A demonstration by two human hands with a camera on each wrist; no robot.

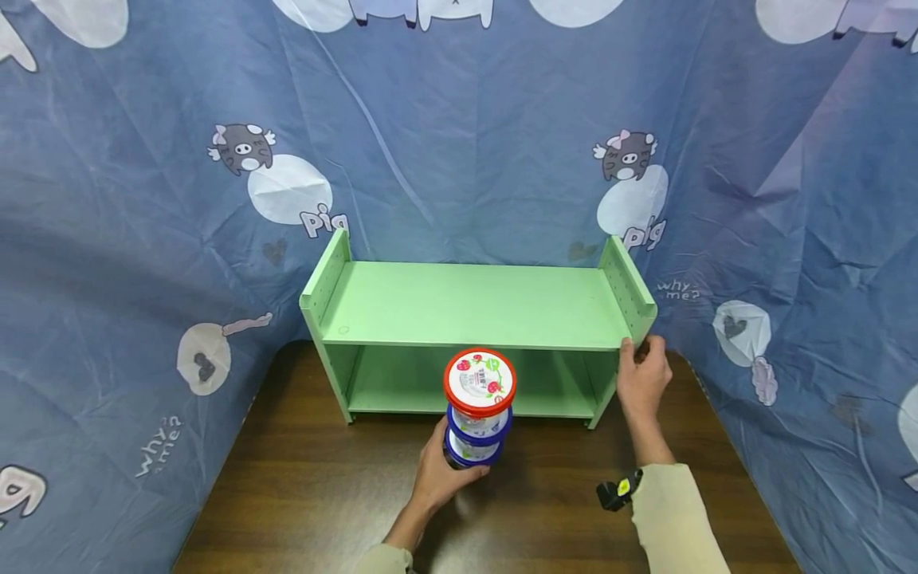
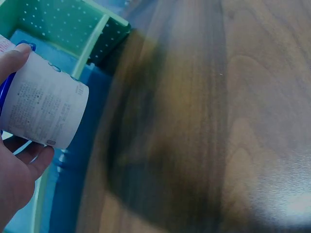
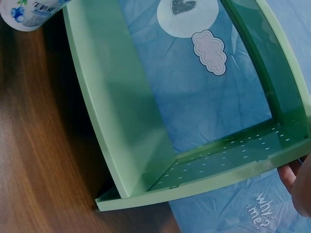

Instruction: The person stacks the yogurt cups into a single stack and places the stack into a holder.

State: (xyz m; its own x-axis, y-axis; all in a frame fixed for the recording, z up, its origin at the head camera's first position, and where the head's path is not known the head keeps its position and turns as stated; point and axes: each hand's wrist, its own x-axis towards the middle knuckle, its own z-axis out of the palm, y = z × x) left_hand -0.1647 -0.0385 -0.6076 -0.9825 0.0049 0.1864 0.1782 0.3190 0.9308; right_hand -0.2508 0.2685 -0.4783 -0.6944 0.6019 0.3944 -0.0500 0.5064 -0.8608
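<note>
My left hand point(image 1: 436, 476) grips the lowest part of an upright stack of yogurt tubs in front of the shelf. A red-lidded tub point(image 1: 480, 383) with a strawberry print tops the stack, above two blue-lidded tubs point(image 1: 476, 448). In the left wrist view, fingers and thumb curl round a white tub point(image 2: 46, 104) with small print. My right hand point(image 1: 644, 381) holds the right side panel of the light green two-tier shelf point(image 1: 466, 307) at its front edge. Part of that hand point(image 3: 301, 187) shows outside the perforated side panel point(image 3: 228, 177) in the right wrist view.
Beneath the shelf is a brown wooden tabletop point(image 1: 287, 494). A blue cloth point(image 1: 459, 159) with cartoon pigs hangs behind and along both sides. The shelf's lower board point(image 1: 402, 399) is partly hidden by the tubs. A small black device point(image 1: 615, 493) sits at the right wrist.
</note>
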